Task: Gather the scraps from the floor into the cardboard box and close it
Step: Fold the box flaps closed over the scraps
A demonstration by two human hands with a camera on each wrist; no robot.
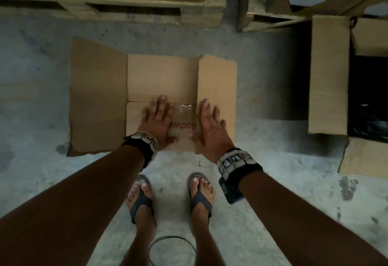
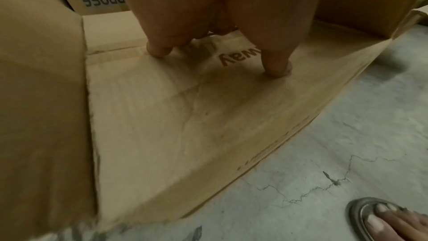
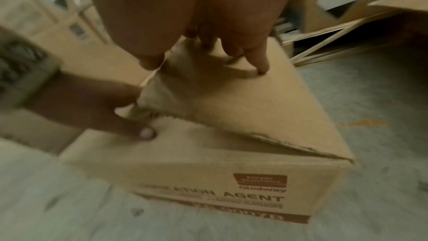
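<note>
Two side flaps not yet folded; left flap [image 1: 97,97] splays flat, well left of left hand [image 1: 158,118], fingers straight, pressing near inner flap [image 1: 182,133] of cardboard box [image 3: 208,180]; right hand [image 1: 211,127], likewise flat, already rests on right flap [image 1: 218,81].

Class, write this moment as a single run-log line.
phase: closing | left hand: flat on near flap | right hand: flat on right flap | cardboard box: side flaps not yet closed

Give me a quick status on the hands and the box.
Left hand flat on near flap. Right hand flat on right flap. Cardboard box half closed, side flaps still out. Nothing obstructing.
</note>
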